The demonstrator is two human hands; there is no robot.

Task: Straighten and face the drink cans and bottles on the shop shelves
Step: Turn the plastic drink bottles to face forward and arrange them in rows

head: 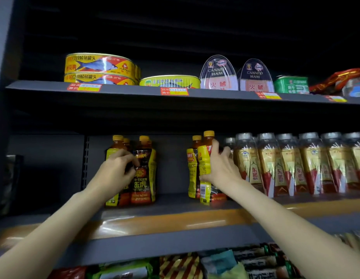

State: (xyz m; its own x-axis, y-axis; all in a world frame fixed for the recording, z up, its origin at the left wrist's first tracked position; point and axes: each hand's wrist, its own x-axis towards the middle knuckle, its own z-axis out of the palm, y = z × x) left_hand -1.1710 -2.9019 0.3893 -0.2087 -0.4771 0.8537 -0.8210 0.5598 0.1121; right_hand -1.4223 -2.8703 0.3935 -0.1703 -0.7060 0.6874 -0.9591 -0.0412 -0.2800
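While your left hand [116,170] and right hand [219,168] each grip a yellow-capped bottle [205,168], facing is under way; next, turn its label forward.

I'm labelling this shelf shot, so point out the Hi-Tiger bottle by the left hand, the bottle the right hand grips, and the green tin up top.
Hi-Tiger bottle [143,178]: head view, on its front label.
Yellow-label bottle [204,164]: head view, on the yellow label side.
Green tin [291,84]: head view, on its front face.
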